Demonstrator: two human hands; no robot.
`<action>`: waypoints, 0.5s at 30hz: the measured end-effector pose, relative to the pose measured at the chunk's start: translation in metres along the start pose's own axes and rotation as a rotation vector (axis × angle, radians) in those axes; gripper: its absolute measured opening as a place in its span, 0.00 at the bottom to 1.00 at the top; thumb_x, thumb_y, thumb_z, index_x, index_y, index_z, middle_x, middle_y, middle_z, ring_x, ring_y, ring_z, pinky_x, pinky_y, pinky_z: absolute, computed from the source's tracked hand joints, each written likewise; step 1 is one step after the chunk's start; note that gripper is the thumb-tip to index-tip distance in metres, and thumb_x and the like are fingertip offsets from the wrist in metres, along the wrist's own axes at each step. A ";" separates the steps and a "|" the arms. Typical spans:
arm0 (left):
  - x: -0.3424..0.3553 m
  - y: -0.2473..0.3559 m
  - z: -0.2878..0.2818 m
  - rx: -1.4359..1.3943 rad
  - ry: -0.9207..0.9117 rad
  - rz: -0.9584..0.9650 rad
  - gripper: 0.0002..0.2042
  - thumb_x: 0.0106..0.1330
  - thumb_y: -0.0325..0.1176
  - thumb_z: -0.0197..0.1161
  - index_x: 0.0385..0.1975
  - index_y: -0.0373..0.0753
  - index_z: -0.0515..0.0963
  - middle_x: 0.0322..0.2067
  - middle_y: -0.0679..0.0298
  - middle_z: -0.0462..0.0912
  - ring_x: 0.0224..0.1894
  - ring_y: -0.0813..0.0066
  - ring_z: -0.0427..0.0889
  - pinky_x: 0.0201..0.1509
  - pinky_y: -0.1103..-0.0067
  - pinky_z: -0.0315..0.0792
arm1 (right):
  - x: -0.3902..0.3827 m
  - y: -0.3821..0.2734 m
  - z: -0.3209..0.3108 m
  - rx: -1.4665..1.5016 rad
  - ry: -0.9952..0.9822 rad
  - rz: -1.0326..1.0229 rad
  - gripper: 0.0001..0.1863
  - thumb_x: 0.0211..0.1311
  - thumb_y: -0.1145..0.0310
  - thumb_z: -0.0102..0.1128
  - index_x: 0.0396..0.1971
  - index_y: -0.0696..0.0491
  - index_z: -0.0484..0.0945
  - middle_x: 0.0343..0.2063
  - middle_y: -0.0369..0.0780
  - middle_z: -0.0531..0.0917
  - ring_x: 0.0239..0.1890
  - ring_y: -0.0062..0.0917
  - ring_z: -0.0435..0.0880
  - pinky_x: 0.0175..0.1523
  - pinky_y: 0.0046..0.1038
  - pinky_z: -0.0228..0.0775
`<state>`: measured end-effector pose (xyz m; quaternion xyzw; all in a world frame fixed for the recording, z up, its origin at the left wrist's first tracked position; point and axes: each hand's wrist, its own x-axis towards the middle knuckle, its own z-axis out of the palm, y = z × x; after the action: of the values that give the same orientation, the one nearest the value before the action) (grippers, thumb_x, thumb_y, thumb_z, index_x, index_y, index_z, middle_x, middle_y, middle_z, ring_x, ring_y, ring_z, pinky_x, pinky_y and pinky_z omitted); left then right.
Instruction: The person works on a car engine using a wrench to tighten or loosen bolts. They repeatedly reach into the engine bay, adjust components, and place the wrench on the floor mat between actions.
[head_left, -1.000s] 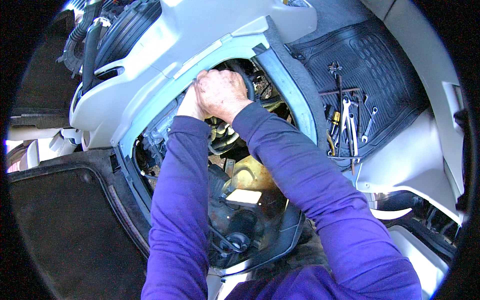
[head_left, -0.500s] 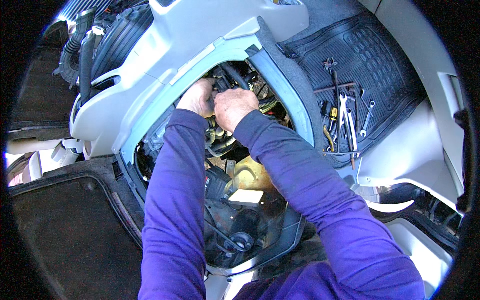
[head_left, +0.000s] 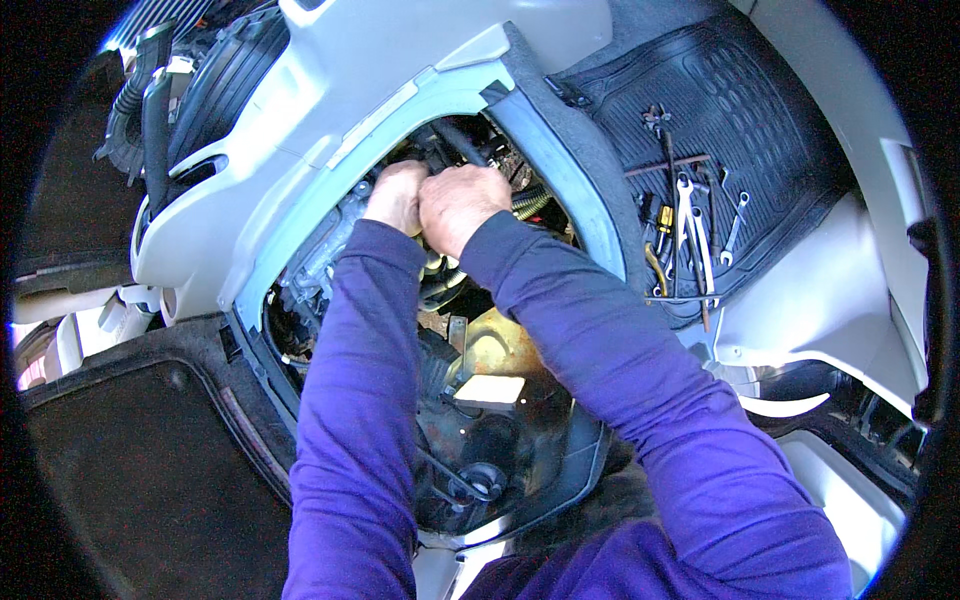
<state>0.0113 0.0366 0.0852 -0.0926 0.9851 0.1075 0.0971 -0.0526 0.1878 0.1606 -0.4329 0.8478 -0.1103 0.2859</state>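
Both of my hands reach into the engine bay opening, near its far end, pressed side by side. My left hand [head_left: 398, 192] is closed, its fingers curled down out of sight among the hoses. Against it, my right hand [head_left: 463, 203] is closed in a fist with the knuckles up. What either hand grips is hidden beneath them. A black hose [head_left: 460, 143] runs just beyond my right hand. Beside that hand lies a ribbed corrugated conduit [head_left: 528, 200]. Yellowish-sleeved lines [head_left: 440, 285] show below my wrists.
A light blue metal frame [head_left: 572, 175] rims the opening. To the right, a black rubber floor mat [head_left: 720, 110] bears several wrenches [head_left: 686, 215], a yellow-handled screwdriver [head_left: 665, 222] and pliers [head_left: 655, 265]. Grey plastic trim [head_left: 330, 110] borders the left side. A dark round part [head_left: 485, 480] sits low in the bay.
My left hand has turned and curled, drawing closer against my right hand. The right hand has shifted slightly left. The whole view has moved a little.
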 end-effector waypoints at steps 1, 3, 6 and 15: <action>-0.002 0.006 -0.007 -0.026 0.062 -0.027 0.09 0.57 0.29 0.63 0.35 0.33 0.82 0.38 0.43 0.83 0.46 0.46 0.82 0.48 0.63 0.77 | 0.001 -0.001 0.003 0.008 -0.005 0.019 0.14 0.58 0.67 0.57 0.40 0.51 0.87 0.43 0.45 0.87 0.47 0.35 0.87 0.50 0.37 0.79; -0.012 0.013 -0.028 -0.066 -0.067 0.029 0.08 0.60 0.27 0.62 0.37 0.34 0.81 0.40 0.43 0.82 0.46 0.46 0.81 0.48 0.64 0.76 | 0.003 -0.001 0.006 0.001 0.014 0.000 0.14 0.61 0.68 0.55 0.41 0.50 0.87 0.44 0.43 0.87 0.48 0.33 0.87 0.50 0.35 0.79; -0.019 0.027 -0.050 -0.452 -0.188 -0.113 0.10 0.63 0.25 0.59 0.43 0.33 0.79 0.42 0.47 0.84 0.45 0.54 0.83 0.50 0.68 0.77 | 0.001 -0.001 0.005 0.026 -0.012 -0.024 0.14 0.61 0.67 0.55 0.42 0.50 0.87 0.44 0.44 0.87 0.49 0.33 0.86 0.51 0.35 0.79; -0.001 0.016 -0.024 -2.058 -0.207 -0.769 0.21 0.74 0.44 0.46 0.57 0.37 0.73 0.53 0.53 0.81 0.55 0.58 0.80 0.60 0.60 0.73 | 0.015 -0.007 -0.017 0.204 0.491 -0.105 0.12 0.57 0.64 0.55 0.31 0.52 0.87 0.34 0.49 0.87 0.38 0.40 0.89 0.42 0.40 0.81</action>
<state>0.0051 0.0466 0.1120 -0.4203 0.3176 0.8460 0.0827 -0.0646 0.1708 0.1712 -0.4055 0.8527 -0.3114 0.1076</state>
